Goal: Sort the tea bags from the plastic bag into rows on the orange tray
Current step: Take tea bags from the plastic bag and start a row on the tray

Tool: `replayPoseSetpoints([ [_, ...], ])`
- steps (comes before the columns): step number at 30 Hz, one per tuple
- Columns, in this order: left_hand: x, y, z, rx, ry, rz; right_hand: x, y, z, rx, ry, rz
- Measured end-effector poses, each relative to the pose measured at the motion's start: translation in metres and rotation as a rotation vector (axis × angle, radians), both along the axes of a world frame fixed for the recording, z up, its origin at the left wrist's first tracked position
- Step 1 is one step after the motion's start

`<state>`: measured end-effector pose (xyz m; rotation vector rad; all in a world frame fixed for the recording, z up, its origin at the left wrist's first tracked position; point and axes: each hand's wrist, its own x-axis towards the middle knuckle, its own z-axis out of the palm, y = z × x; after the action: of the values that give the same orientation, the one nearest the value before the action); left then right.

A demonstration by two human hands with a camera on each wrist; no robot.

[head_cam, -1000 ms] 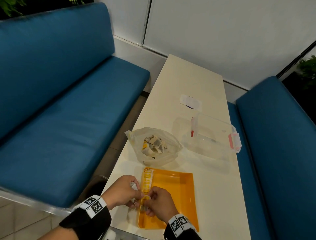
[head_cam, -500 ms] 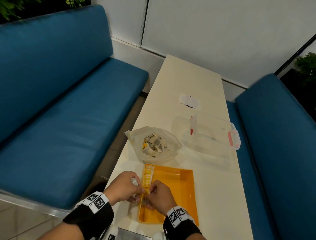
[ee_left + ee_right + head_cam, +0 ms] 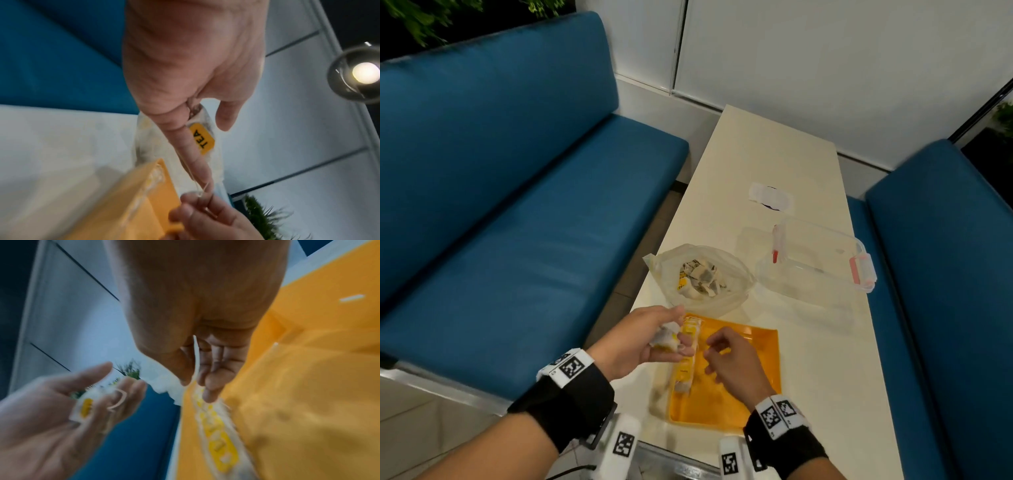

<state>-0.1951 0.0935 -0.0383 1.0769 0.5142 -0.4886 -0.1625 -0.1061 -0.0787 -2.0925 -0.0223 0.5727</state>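
While two blue benches (image 3: 524,212) flank it, the pale counter (image 3: 774,154) carries everything ahead of the hands. Beyond the right hand (image 3: 732,363) sits a clear lidded box (image 3: 822,260); beyond the left hand (image 3: 640,339) sits the plastic bag (image 3: 702,277) with loose tea bags inside. Under both hands lies the orange tray (image 3: 756,346), one row of tea bags (image 3: 686,359) along its left edge. Fingers curled, the left hand holds a tea bag (image 3: 202,138); the right hand pinches its string (image 3: 202,190).
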Motion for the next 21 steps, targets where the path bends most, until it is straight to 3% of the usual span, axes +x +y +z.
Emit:
replayPoseSetpoints([
  [4, 0.005, -0.006, 0.006, -0.201, 0.081, 0.112, -0.007, 0.004, 0.040, 0.147, -0.212, 0.107],
  [9, 0.006, -0.013, 0.005, -0.214, 0.070, 0.105, -0.013, 0.005, 0.055, 0.172, -0.382, 0.166],
  [14, 0.005, -0.020, 0.005, -0.259, 0.051, 0.067, -0.018, 0.010, 0.056, 0.079, -0.379, 0.224],
  [21, 0.002, -0.022, 0.000, -0.332, 0.022, 0.130, -0.019, 0.015, 0.050, 0.006, -0.360, 0.097],
])
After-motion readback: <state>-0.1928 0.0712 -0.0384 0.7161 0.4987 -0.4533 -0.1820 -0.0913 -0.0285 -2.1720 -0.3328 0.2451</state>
